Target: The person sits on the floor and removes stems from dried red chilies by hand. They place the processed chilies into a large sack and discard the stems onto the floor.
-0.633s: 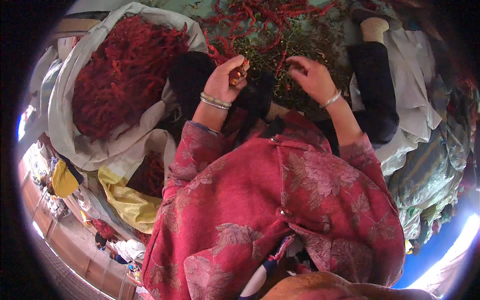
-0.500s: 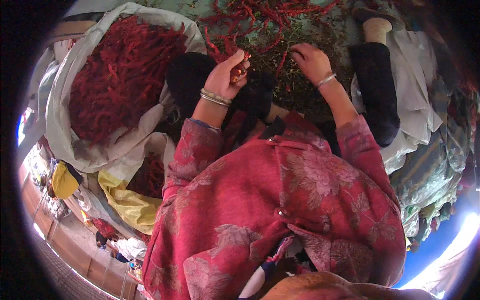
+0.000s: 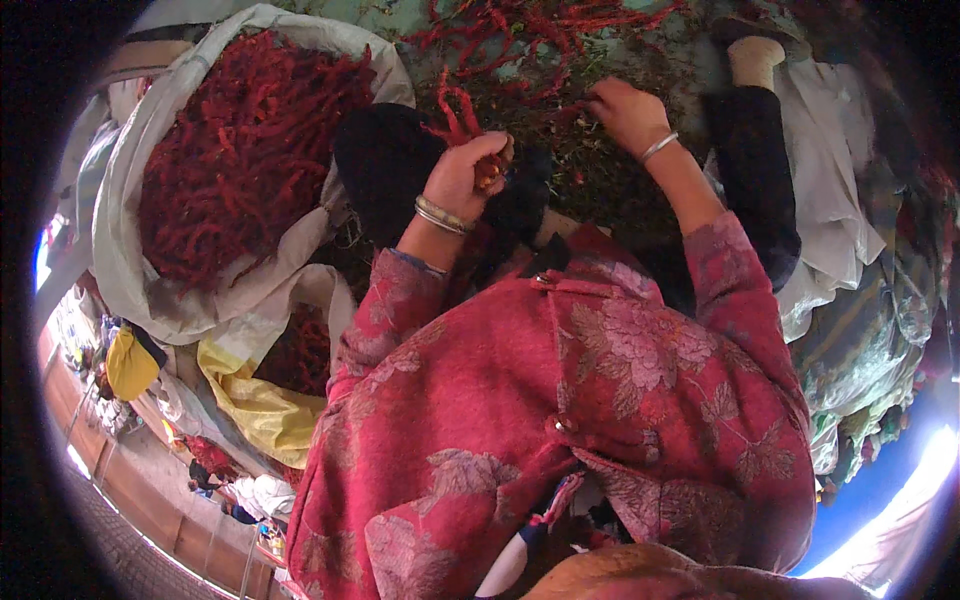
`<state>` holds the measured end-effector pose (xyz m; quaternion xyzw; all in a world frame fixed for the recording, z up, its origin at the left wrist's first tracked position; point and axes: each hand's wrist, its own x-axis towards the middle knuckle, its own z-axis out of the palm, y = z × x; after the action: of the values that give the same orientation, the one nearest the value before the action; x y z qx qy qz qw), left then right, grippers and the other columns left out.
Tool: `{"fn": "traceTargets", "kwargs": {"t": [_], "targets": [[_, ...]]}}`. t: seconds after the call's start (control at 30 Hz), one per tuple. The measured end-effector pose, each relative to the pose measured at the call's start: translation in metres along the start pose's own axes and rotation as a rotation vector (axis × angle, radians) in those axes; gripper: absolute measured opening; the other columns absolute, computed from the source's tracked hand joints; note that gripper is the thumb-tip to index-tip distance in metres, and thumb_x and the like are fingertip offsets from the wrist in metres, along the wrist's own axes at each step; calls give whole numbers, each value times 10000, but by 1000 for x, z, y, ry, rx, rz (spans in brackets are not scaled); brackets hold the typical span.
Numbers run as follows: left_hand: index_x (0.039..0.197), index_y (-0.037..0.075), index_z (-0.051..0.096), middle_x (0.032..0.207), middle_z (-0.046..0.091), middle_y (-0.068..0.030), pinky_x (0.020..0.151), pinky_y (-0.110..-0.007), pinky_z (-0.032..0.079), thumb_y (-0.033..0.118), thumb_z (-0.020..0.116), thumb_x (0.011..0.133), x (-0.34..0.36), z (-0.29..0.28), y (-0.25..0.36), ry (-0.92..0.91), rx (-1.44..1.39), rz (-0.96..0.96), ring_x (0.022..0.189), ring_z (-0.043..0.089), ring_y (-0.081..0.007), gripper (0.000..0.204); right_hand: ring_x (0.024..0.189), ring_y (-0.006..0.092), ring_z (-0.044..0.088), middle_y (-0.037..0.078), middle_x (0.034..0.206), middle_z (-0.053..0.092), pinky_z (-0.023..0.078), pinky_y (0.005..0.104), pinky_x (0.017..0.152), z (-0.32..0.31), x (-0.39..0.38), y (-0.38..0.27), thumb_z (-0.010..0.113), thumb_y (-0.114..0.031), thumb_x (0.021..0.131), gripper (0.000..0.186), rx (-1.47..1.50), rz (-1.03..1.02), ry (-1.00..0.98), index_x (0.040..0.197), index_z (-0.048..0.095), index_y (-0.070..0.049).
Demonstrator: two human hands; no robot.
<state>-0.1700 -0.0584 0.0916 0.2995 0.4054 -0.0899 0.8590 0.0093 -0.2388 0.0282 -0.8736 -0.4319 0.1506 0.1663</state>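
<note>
The left hand (image 3: 468, 175) clasps chillies (image 3: 469, 120) near twelve o'clock, apparently keeping them bunched; the right hand (image 3: 630, 118), at one, shows indeterminable grip.

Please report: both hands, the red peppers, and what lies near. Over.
Left hand closed around red peppers, ends sticking out. Right hand with fingers bent, contents unclear. Stem litter between hands; pepper-filled white sack at left.

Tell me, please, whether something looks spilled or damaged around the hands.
Loose red peppers lie scattered beyond the left hand and right hand, with dry stem litter nearer. The white sack holds more peppers, so the loose ones look untidy, though perhaps not spilled. No damage stands out.
</note>
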Motion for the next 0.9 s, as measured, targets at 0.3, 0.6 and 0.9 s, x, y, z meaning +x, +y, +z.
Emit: {"fn": "traceTargets", "kwargs": {"t": [0.3,0.6,0.9], "targets": [[862,64,606,695,544,42,467,-192,328,195,647,769,-31,25,-28,-67,314,165,537,445,-42,166,734,300,596,126,795,607,470,360,635,-44,-71,-87,559,-189,794,144,480,53,111,868,590,-70],[750,77,562,622,507,42,429,-199,326,172,609,802,-41,29,-19,-100,302,36,480,427,-49,118,612,280,561,148,670,547,451,337,568,-41,-91,-109,539,-200,816,143,734,-57,-39,792,573,-64],[789,70,570,723,572,-14,423,-184,334,227,576,839,-1,-12,-10,-21,-56,16,442,409,-68,165,707,182,577,40,808,598,467,302,612,-53,-36,-76,564,-142,821,100,744,-78,-95,863,598,-58]]}}
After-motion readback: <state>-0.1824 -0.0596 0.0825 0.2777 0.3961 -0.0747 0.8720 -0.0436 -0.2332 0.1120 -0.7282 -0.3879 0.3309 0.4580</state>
